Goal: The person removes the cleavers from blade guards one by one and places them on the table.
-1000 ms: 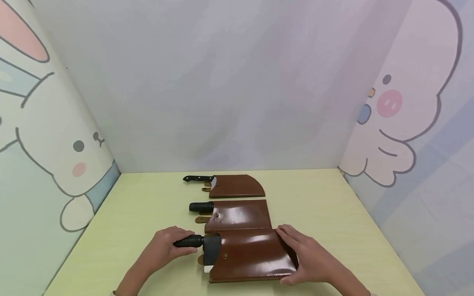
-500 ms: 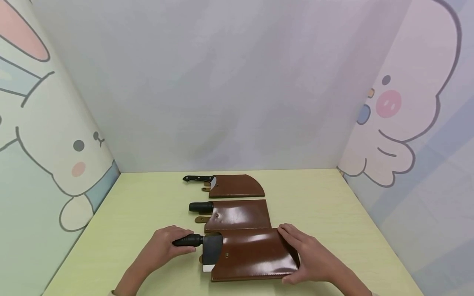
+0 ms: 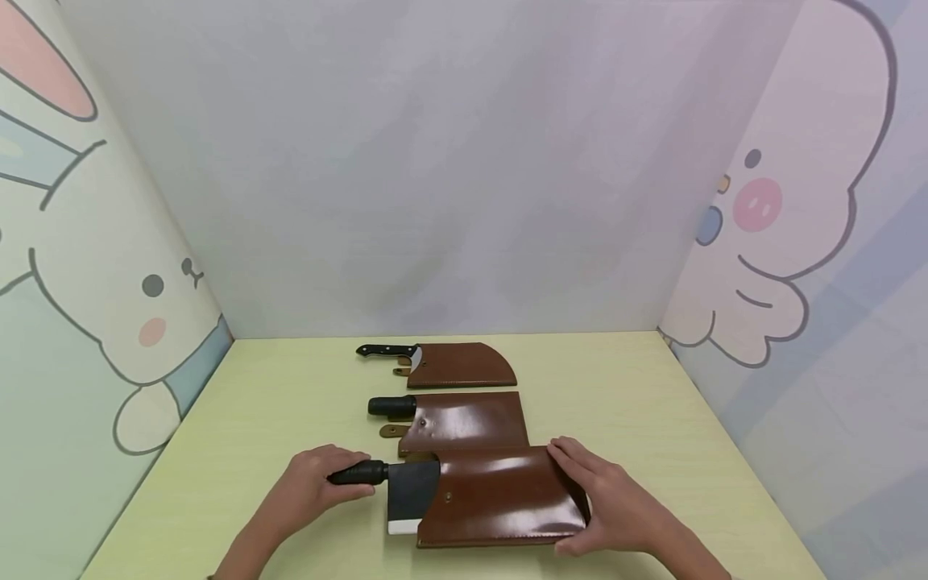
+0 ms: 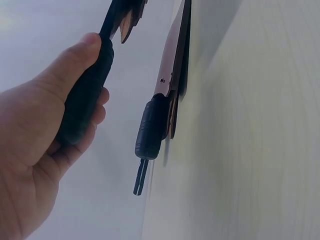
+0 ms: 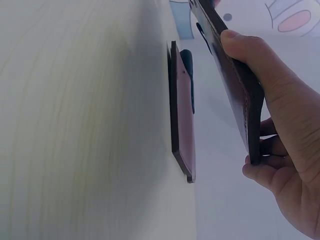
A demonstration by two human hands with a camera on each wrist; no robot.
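More of the cleaver [image 3: 409, 493] shows than a second ago, slid leftward from its sheath [image 3: 507, 493]. The left hand [image 3: 308, 490] is wrapped round the handle [image 3: 362, 473]. If the sheath binds, then frees suddenly, the blade could jerk out tilted. Ridged black handle, flat dark steel with a bright lower band, then glossy stitched brown leather, probably, clamped at its right end by the right hand [image 3: 605, 507], above the bench [image 3: 290, 387].

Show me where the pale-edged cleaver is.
In the head view, the cleaver is low, left of centre: handle in the left hand, blade partly inside the nearest brown sheath, which the right hand holds.
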